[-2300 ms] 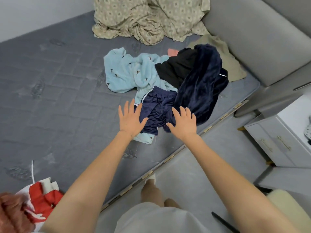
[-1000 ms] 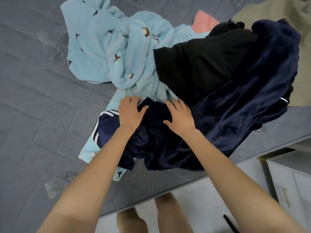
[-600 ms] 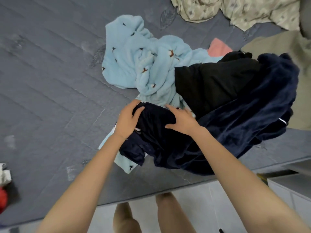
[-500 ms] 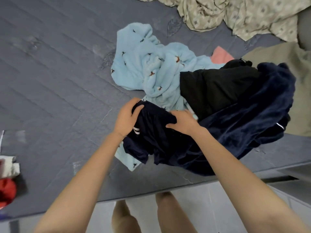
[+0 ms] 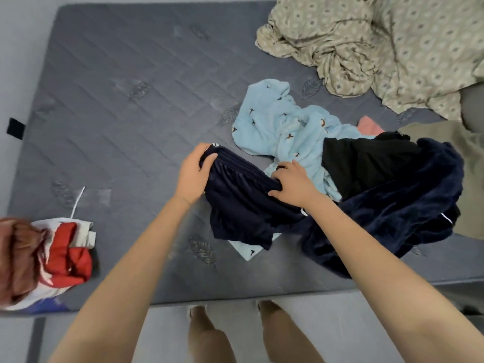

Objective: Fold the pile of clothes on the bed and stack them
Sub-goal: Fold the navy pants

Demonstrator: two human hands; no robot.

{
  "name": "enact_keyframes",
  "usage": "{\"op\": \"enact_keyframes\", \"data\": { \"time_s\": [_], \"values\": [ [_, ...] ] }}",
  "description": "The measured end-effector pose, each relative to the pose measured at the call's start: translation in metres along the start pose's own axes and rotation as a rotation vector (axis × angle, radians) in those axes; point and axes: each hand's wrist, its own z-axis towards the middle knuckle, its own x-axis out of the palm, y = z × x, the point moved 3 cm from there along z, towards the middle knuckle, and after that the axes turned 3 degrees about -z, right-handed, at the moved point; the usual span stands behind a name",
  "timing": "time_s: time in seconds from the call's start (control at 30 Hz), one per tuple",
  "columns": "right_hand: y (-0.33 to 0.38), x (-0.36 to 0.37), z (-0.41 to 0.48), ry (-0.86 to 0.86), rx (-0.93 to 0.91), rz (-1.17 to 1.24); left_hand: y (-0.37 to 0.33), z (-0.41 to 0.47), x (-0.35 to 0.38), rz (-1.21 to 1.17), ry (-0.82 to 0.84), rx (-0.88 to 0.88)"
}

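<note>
Gripping navy shorts [image 5: 241, 203], left hand [image 5: 192, 176] curled, right hand [image 5: 292, 183] curled

Home bedroom, grey quilted mattress [image 5: 117, 100], rumpled patterned bedsheet [image 5: 379, 48], strewn clothes [image 5: 288, 127]

No readable text, label, brand, number or sign shows anywhere on the clothes, the bedding or the mattress.
</note>
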Motion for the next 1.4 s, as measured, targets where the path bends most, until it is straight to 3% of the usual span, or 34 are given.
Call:
{"op": "enact_keyframes", "data": {
  "time_s": [0.17, 0.27, 0.6, 0.77, 0.93, 1.13, 1.4],
  "values": [
    [0.072, -0.018, 0.002, 0.015, -0.007, -0.177, 0.005, -0.018, -0.081, -0.048, -0.028, 0.009],
    [0.117, -0.028, -0.001, 0.011, 0.027, -0.132, 0.008, -0.023, -0.130, -0.068, -0.034, 0.012],
    [0.226, -0.062, -0.013, -0.271, 0.264, 0.410, 0.009, -0.026, -0.260, -0.124, -0.114, 0.000],
    [0.261, -0.101, -0.013, -0.347, 0.275, 0.685, 0.010, -0.026, -0.294, -0.223, -0.221, -0.039],
    [0.292, -0.135, -0.021, -0.373, 0.238, 1.042, 0.007, -0.028, -0.307, -0.315, -0.363, -0.077],
    [0.311, -0.183, -0.019, -0.414, 0.151, 1.311, -0.041, -0.018, -0.332, -0.391, -0.539, 0.018],
    [0.339, -0.246, -0.030, -0.601, -0.088, 1.230, -0.088, -0.018, -0.377, -0.404, -0.601, 0.155]
  ]
}}
